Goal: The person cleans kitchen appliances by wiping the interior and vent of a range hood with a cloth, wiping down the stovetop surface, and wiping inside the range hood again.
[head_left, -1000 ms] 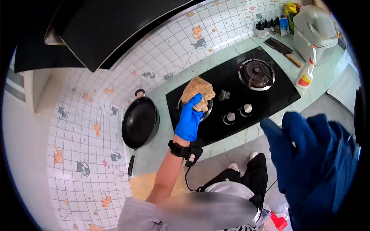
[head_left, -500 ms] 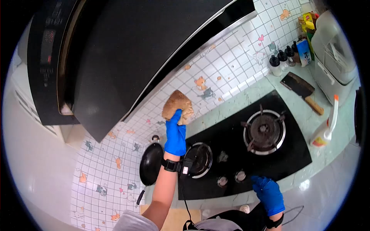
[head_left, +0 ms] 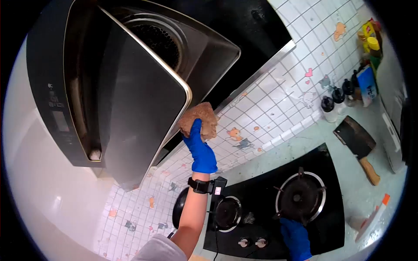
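Observation:
My left hand, in a blue glove, is closed on a folded brown cloth, thumb on top. The cloth is at the lower edge of the range hood's tilted dark panel; whether it touches the panel I cannot tell. Behind that panel the hood's round mesh grille shows. My right hand, also gloved in blue, is low over the black gas cooktop, just in front of the large burner. Its fingers look loosely stretched and hold nothing that I can see.
A cleaver lies on the counter at the right, near a white spray bottle with an orange tip. Black-topped seasoning bottles stand by the tiled wall. A black pan is partly hidden behind my left forearm.
My view has tilted up toward the hood. The panel now stands apart from the hood, exposing the grille. My left hand has brought the cloth to the panel's edge; my right hand is now over the cooktop.

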Tool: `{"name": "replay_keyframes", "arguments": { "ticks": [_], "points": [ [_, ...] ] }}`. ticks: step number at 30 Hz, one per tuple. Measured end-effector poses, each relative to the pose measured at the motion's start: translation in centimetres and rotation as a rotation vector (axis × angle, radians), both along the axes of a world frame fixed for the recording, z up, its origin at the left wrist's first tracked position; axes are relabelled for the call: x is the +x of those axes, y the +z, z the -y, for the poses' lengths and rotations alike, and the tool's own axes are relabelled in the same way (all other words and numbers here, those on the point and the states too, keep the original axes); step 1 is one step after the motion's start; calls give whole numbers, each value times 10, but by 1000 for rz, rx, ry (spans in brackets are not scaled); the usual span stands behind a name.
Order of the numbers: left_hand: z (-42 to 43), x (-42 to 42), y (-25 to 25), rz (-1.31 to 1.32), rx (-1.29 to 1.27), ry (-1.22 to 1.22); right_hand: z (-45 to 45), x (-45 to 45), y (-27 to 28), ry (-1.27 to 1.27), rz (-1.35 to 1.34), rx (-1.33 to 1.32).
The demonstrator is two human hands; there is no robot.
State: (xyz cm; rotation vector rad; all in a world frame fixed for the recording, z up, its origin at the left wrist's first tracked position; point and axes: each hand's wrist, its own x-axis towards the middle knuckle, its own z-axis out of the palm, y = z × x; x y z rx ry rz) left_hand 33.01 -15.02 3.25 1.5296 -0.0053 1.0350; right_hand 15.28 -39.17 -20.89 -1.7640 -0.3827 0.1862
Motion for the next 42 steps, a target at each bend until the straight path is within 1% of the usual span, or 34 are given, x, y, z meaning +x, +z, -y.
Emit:
{"name": "replay_keyframes", "arguments": {
  "ticks": [1, 2, 3, 4, 5, 6, 7, 8, 9, 10, 11, 12, 13, 14, 15, 16, 18, 20, 23, 26, 28, 29, 31, 32, 34, 35, 37, 38, 40, 42],
  "points": [
    [-9, 5, -2, 23, 0, 9, -6, 3, -6, 23, 4, 15],
    [-15, 5, -1, 26, 8, 31, -13, 4, -19, 29, -85, 96],
    [-20, 4, 0, 22, 11, -2, -19, 5, -33, 33, -175, 173],
    [-25, 3, 2, 17, 16, -40, -29, 5, -49, 48, -175, 179],
    [-34, 5, 8, 48, 22, 12, -37, 8, -56, 77, -419, 263],
    [-42, 5, 17, 77, 30, 62, -40, 10, -58, 103, -543, 311],
    [-43, 4, 22, 114, 165, 195, -41, 14, -51, 120, -668, 354],
    [-39, 3, 29, 113, 174, 201, -20, 22, -12, 102, -294, 175],
    [-35, 2, 38, 179, 227, 227, -6, 25, 14, 81, 81, -4],
    [-34, 1, 48, 249, 279, 254, -4, 24, 21, 91, 86, 1],
    [-34, 0, 60, 302, 393, 353, -3, 23, 26, 144, 19, 58],
    [-30, -2, 68, 318, 402, 366, -4, 24, 31, 197, -43, 119],
    [-16, -5, 78, 294, 320, 422, -4, 25, 39, 210, -25, 122],
    [-2, -9, 88, 271, 234, 473, -3, 25, 44, 225, -104, 232],
    [0, -9, 93, 300, 230, 503, -3, 26, 46, 237, -185, 337],
    [3, -7, 101, 336, 237, 534, -3, 29, 48, 245, -165, 339],
    [3, -2, 111, 383, 260, 576, -2, 34, 47, 272, -14, 204],
    [2, 3, 120, 414, 288, 611, -4, 39, 47, 290, -14, 231],
    [-8, 12, 133, 452, 360, 658, -5, 44, 50, 334, 58, 200],
    [-20, 19, 150, 478, 472, 705, -6, 45, 52, 388, 10, 245],
    [-27, 25, 160, 501, 549, 749, -1, 45, 62, 371, -416, 572],
    [-31, 29, 166, 513, 585, 766, 3, 48, 65, 383, -415, 568],
    [-36, 39, 178, 541, 657, 797, 6, 54, 71, 397, -123, 281],
    [-38, 43, 184, 555, 688, 808, 5, 54, 69, 401, -123, 281],
    [-41, 51, 195, 581, 745, 827, 3, 52, 59, 273, 32, 303],
    [-43, 56, 200, 597, 775, 836, 2, 51, 56, 276, 32, 303],
    [-46, 64, 207, 610, 835, 861, 0, 49, 51, 250, 145, 47],
    [-47, 65, 208, 612, 857, 883, -1, 50, 49, 246, 141, 46],
    [-52, 62, 203, 589, 926, 1003, -4, 52, 46, 213, 185, 124],
    [-54, 52, 192, 528, 1059, 1254, -4, 53, 47, 200, 210, 138]
  ]
}}
